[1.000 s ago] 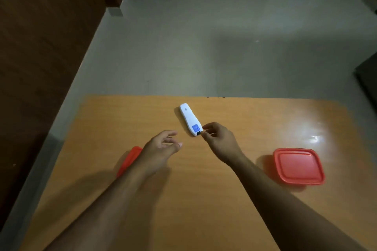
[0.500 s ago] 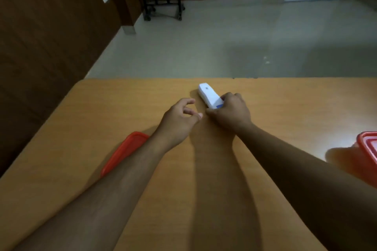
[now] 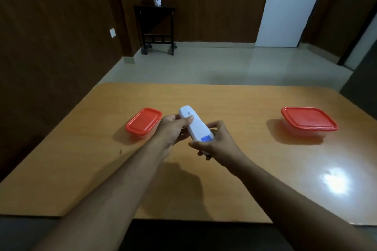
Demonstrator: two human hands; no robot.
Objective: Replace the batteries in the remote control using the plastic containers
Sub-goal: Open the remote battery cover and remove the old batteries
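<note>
Orange-brown laminate covers the table point(image 3: 224, 179), which carries two clear plastic containers with red lids shut, the bigger right container point(image 3: 308, 121) and the left container point(image 3: 143, 123), well apart. Between them both hands hold the white remote control point(image 3: 195, 125) (blue label near end) above the table: left hand point(image 3: 173, 130) grips its far end, right hand point(image 3: 216, 141) its near end.

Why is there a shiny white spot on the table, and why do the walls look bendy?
In the head view, the white spot is glare from a light on the glossy table; both hands cast soft shadows; the wide-angle lens bends the door and walls; the room is dim.
</note>
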